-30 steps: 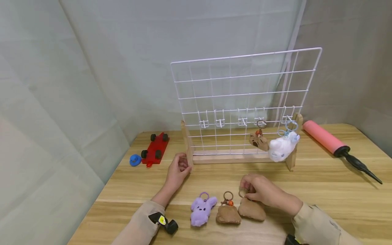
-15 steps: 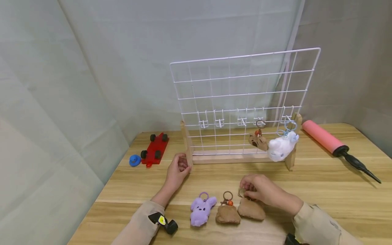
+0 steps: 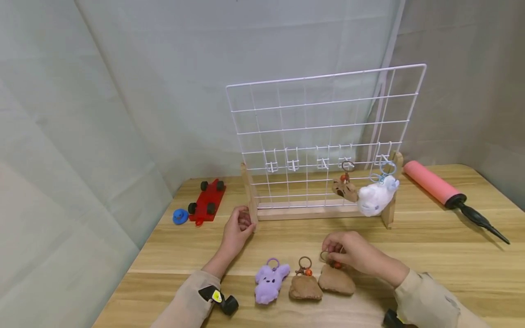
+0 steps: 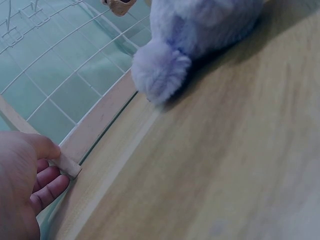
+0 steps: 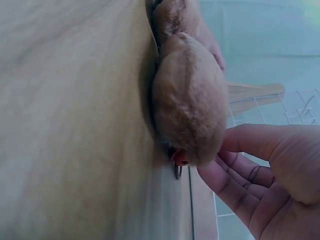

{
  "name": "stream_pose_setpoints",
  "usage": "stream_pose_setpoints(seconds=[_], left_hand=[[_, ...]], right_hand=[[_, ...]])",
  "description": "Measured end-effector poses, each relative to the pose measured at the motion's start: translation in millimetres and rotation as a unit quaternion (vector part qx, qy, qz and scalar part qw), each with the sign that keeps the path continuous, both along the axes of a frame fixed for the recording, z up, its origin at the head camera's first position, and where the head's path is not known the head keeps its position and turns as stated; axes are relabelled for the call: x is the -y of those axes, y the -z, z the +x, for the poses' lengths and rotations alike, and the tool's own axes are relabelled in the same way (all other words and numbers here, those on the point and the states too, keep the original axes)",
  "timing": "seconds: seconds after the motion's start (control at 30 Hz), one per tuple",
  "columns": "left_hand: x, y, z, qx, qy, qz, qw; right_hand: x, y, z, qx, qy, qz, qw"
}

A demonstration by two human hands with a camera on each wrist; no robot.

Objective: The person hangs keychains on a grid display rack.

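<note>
My left hand (image 3: 235,232) holds the wooden foot (image 4: 68,164) at the left end of the white wire rack (image 3: 305,129), thumb in front and fingers curled behind. My right hand (image 3: 354,253) is at the ring of the rightmost brown plush keychain (image 3: 337,279), fingers bent around the ring. An orange-red bell (image 5: 180,158) shows beside it. In the right wrist view the brown plush hides part of the fingertips. Left of it lie another brown plush keychain (image 3: 305,287) and a purple plush keychain (image 3: 269,285), each with its ring toward the rack.
Several white hooks line the rack's lower part. On the right ones hang a small brown plush keychain (image 3: 344,189) and a white plush keychain (image 3: 375,198). A red toy car (image 3: 208,200) and blue rubber duck (image 3: 180,216) lie left; a pink hand pump (image 3: 434,184) lies right.
The right hand's thumb has shifted slightly, and the bell beneath it now shows. The left hand stays on the rack's foot. The head view has shifted a little.
</note>
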State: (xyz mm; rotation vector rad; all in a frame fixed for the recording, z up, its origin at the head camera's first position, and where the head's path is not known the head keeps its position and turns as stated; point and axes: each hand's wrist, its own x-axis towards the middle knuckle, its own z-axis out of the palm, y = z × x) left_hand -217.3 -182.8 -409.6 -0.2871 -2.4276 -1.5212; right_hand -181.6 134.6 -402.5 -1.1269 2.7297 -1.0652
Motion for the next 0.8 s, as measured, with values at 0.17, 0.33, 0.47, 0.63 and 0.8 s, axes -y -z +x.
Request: stream_pose_setpoints(seconds=[0.17, 0.33, 0.47, 0.63, 0.8], left_hand=[[0.6, 0.8, -0.5, 0.002, 0.004, 0.006, 1.0], [0.7, 0.8, 0.0, 0.004, 0.003, 0.005, 1.0], [-0.1, 0.2, 0.8, 0.004, 0.0, 0.002, 1.0], [-0.1, -0.5, 0.7, 0.006, -0.001, 0.002, 1.0], [0.3, 0.0, 0.2, 0.006, -0.001, 0.004, 1.0]], right_hand=[[-3, -5.5, 0.4, 0.003, -0.005, -0.014, 0.9999], [-5, -13.9, 1.7, 0.002, -0.003, -0.026, 0.9997], [-8, -20.5, 2.3, -0.004, -0.005, -0.024, 0.9997], [-10, -26.9, 3.0, 0.011, -0.01, -0.028, 0.9995], [-12, -35.4, 3.9, 0.02, -0.021, -0.036, 0.9989]])
